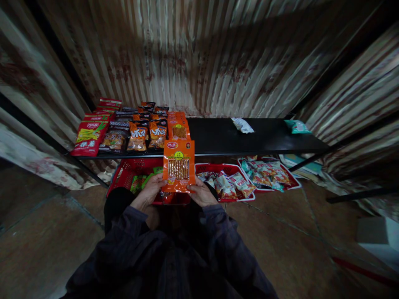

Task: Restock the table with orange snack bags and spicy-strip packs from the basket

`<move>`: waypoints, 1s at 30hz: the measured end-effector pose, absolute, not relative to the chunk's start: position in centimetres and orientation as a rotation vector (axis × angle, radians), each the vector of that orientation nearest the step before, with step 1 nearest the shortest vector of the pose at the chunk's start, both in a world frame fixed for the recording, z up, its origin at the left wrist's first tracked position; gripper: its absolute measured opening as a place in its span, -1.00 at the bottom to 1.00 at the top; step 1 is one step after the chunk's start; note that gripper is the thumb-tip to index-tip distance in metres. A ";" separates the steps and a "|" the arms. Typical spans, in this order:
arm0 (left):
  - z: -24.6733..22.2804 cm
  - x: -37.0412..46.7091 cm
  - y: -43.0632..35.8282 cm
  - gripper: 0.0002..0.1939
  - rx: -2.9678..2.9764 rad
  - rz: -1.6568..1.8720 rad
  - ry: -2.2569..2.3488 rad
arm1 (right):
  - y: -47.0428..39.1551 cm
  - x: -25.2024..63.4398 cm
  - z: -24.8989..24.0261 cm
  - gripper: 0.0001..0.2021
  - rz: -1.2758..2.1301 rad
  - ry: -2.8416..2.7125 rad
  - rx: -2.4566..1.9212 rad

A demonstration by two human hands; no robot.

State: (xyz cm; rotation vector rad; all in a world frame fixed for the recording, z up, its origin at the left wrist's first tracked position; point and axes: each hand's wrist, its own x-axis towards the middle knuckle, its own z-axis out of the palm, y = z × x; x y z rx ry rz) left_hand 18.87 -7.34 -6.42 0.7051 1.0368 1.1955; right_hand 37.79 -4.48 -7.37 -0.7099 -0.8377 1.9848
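An orange snack packet is held upright in front of the black shelf's front edge, over the red baskets. My left hand pinches its lower left corner, and my right hand grips the lower right corner. Just behind it, more orange packets lie on the black shelf. To their left stand orange-and-black bags, dark brown bags and red bags in rows.
A white packet and a teal packet lie on the shelf's right part. Underneath are red baskets with green packets, striped packets and red-and-teal packets. Black posts frame the sides; a pale box stands on the right.
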 end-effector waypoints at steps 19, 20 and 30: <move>-12.3 21.9 -6.9 -0.51 0.649 1.108 1.120 | -5.2 41.3 -10.2 -0.64 1.948 -0.892 -0.814; -12.0 22.1 -6.5 -0.54 0.672 1.116 1.146 | -4.9 41.2 -9.9 -0.64 1.922 -0.888 -0.822; -6.7 23.2 0.4 -0.82 0.808 1.387 1.210 | 2.7 39.5 -7.1 -0.66 1.658 -0.941 -0.862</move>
